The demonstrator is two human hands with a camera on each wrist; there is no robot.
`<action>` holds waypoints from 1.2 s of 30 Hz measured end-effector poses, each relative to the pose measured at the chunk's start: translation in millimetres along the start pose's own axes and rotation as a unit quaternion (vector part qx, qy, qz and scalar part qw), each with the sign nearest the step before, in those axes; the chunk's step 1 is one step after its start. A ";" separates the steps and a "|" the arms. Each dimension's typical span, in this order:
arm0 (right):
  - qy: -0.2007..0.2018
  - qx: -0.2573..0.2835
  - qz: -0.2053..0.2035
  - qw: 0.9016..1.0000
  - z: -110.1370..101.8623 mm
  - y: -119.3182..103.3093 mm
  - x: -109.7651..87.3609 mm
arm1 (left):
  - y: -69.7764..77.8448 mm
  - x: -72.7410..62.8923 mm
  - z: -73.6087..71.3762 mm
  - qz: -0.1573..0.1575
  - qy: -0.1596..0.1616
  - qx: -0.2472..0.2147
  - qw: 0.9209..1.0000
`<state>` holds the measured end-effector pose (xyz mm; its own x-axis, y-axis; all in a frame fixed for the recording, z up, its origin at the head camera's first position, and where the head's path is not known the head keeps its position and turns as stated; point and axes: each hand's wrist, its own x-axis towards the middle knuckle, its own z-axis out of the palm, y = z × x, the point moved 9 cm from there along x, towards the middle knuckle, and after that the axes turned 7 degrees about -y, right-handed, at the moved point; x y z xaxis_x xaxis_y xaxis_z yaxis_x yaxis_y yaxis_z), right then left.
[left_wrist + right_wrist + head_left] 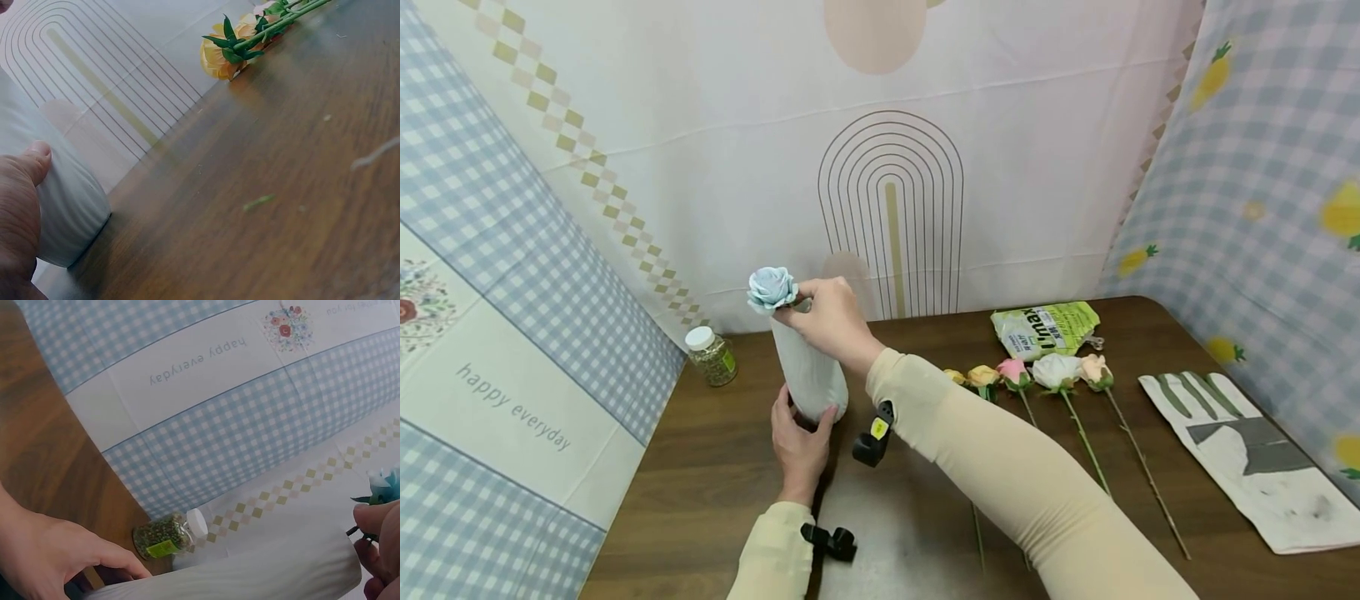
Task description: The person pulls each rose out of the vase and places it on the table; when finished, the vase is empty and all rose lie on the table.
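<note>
A tall white vase (808, 367) stands on the brown table, and my left hand (801, 446) grips it low down, thumb and fingers on either side. In the left wrist view the left thumb (39, 164) presses against the ribbed side of the vase (72, 212). At the vase's mouth my right hand (835, 321) pinches the stem of a pale blue rose (772, 289) just under its bloom. The right wrist view shows the fingertips (375, 519) on that stem beside the rim; the rest of the stem is hidden.
A white-capped jar (713, 358) of green bits stands left of the vase. Right of my arm lie yellow roses (982, 377), a pink rose (1013, 372), a white rose (1056, 371) and a peach rose (1096, 371). Behind them is a green packet (1045, 329); a glove (1247, 458) lies far right.
</note>
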<state>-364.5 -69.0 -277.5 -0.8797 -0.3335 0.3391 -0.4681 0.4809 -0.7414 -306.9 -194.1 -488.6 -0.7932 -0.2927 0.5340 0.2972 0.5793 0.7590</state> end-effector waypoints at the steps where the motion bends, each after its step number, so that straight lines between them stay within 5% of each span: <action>1: -0.002 0.011 -0.005 1.000 -0.7 -0.8 0.1 | 0.0 -0.1 0.4 -0.002 -0.003 0.001 1.000; 16: -0.003 0.061 -0.076 0.995 -10.3 -17.1 -5.6 | 2.2 0.1 0.9 0.001 -0.005 0.002 1.000; 36: -0.021 0.015 -0.047 0.999 -7.6 6.5 -4.8 | -4.3 0.7 3.0 -0.027 -0.023 -0.001 0.999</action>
<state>-364.0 -58.1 -279.5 -0.8269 -0.4109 0.3839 -0.5455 0.4207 -0.7248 -310.3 -194.5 -492.6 -0.8313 -0.2884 0.4751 0.2544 0.5627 0.7866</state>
